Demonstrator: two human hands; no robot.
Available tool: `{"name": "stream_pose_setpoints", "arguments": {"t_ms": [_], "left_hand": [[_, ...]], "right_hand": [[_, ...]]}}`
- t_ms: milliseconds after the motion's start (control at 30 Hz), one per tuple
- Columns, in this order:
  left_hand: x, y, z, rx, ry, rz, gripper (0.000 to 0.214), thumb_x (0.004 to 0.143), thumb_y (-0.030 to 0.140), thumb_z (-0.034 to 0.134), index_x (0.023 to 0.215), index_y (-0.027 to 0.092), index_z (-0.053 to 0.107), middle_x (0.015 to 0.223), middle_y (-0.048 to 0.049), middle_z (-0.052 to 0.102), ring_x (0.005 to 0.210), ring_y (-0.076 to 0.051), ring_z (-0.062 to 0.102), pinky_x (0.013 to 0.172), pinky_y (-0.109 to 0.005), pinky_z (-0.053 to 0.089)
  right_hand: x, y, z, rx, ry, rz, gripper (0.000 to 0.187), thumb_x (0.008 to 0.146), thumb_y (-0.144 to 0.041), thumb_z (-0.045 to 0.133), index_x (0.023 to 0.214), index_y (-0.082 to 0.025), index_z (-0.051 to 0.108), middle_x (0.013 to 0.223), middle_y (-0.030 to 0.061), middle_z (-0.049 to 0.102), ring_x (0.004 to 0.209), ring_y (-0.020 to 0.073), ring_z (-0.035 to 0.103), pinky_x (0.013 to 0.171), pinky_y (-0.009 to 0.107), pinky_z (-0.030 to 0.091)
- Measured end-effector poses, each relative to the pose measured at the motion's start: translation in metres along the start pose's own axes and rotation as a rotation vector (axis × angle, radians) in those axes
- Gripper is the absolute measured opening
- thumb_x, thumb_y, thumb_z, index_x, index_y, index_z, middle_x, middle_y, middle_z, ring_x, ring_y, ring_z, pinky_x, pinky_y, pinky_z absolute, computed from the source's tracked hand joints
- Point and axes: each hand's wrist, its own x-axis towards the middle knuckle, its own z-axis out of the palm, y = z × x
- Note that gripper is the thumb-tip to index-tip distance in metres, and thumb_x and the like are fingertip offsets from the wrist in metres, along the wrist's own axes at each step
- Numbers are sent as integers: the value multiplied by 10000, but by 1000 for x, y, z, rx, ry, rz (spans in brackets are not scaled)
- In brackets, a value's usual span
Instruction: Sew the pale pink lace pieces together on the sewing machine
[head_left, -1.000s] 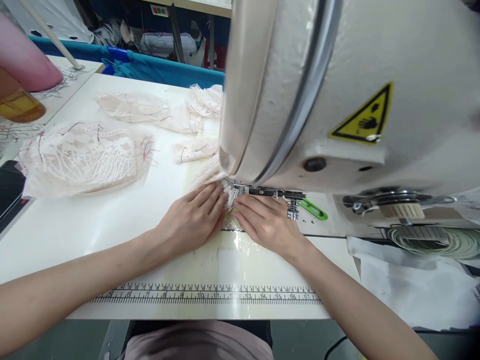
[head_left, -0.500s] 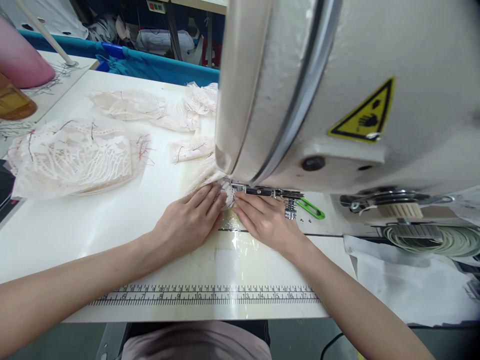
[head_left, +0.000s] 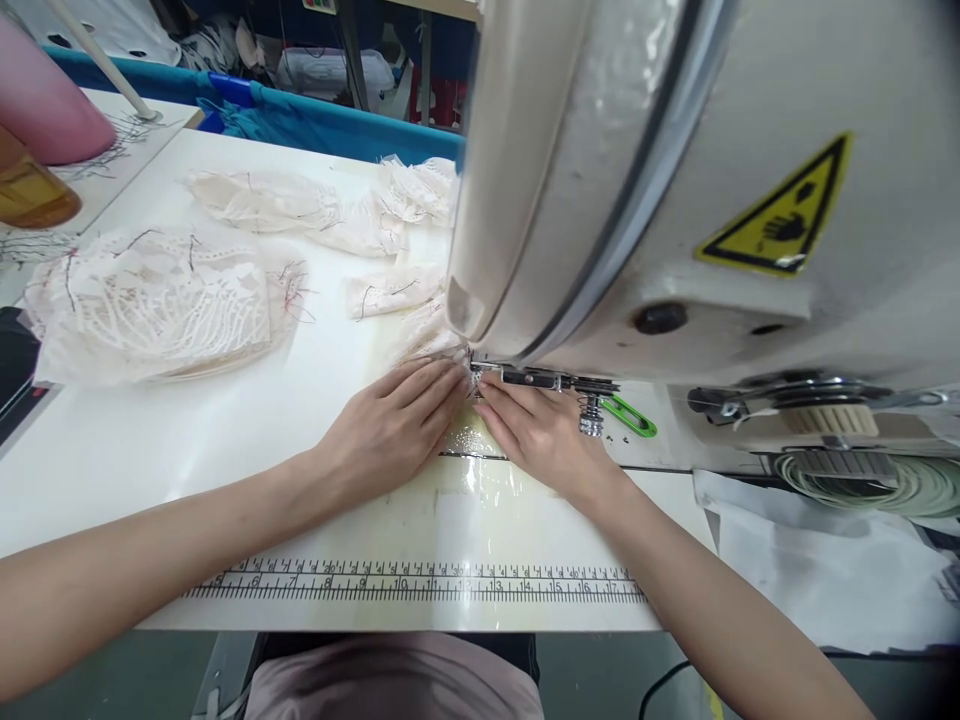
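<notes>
My left hand [head_left: 405,415] lies flat on a piece of cream lace fabric [head_left: 429,330], fingers stretched out and close together, their tips beside the sewing machine's needle area. My right hand [head_left: 544,432] rests on the machine bed just right of it, fingers extended and thumb a little apart. Its fingertips touch the lace's edge by the presser foot. A small strip of lace shows between the two hands. The sewing machine [head_left: 585,180] looms over them and hides the needle. Part of the right fingers sits behind the metal thread-tension part [head_left: 591,415].
More lace pieces with dark loose threads [head_left: 161,305] lie on the left and at the back [head_left: 300,210]. A green thread snipper [head_left: 630,415] lies right of my hand. A printed ruler [head_left: 420,582] runs along the front edge. A pink thread cone [head_left: 52,100] stands far left.
The lace between my hands has moved in under the machine, so less of it shows. My left hand has slid forward and right, closer to my right hand. The view has shifted slightly.
</notes>
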Motion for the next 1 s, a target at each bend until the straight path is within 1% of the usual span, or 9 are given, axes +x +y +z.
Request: {"name": "stream_pose_setpoints", "arguments": {"t_ms": [67,200,267,333,400,500,667,867,1000], "left_hand": [[-1,0,1,-35,-7,10,332,966,175,493,1249,56,620,1283,-140,646,1189,-266,623,1004,-371,536],[-1,1,3,-106,-38,-61,363,988,257,475,1274,78,611,1285,-137,644,1189,-277,623,996,-404,546],[0,1,3,-126,-38,-81,351,983,255,486,1257,87,627,1273,-130,652,1193,-276,621,1013,-410,537],[1,-1,3,-153,-30,-101,335,979,251,491,1237,101,644,1249,-119,668,1191,-267,623,1029,-406,528],[1,-3,4,-188,-22,-112,323,974,248,497,1221,117,658,1227,-109,682,1188,-262,626,1037,-404,523],[2,-7,4,-203,-14,-99,312,965,252,508,1193,121,675,1215,-110,688,1172,-272,636,1024,-415,532],[3,-9,4,-155,-5,-63,308,960,248,512,1162,93,684,1219,-124,684,1123,-275,663,985,-408,557],[5,-11,4,-177,-19,-84,307,963,251,498,1170,112,677,1218,-111,688,1139,-256,657,1009,-394,540],[6,-12,5,-199,-35,-104,314,965,252,486,1189,123,665,1225,-107,685,1148,-246,653,1029,-396,524]], "right_hand": [[0,0,0,23,0,-2,214,977,-254,540,1069,-109,667,1108,66,728,929,123,666,736,296,508],[-1,2,1,102,-8,36,206,963,-238,555,1084,-117,670,1099,68,723,963,124,666,742,284,512],[-4,2,2,162,-28,67,223,944,-209,575,1145,-168,663,1133,54,707,955,133,666,766,295,513],[-6,2,4,212,-57,95,291,924,-178,587,1203,-237,647,1169,39,688,950,149,667,784,318,511],[-8,0,6,238,-67,136,301,923,-194,588,1211,-259,645,1146,37,689,910,157,671,771,329,509],[-6,-2,6,238,-47,176,241,946,-264,570,1164,-222,664,1084,37,708,856,155,674,718,319,503],[0,-4,3,189,-12,158,249,967,-328,544,1113,-185,686,1039,32,725,807,142,662,670,306,477],[0,-5,2,144,11,121,241,963,-332,556,1111,-190,683,1054,38,723,829,133,652,727,308,471],[-4,-3,3,177,7,145,232,962,-323,555,1102,-195,688,1105,48,718,859,137,658,788,307,480]]}}
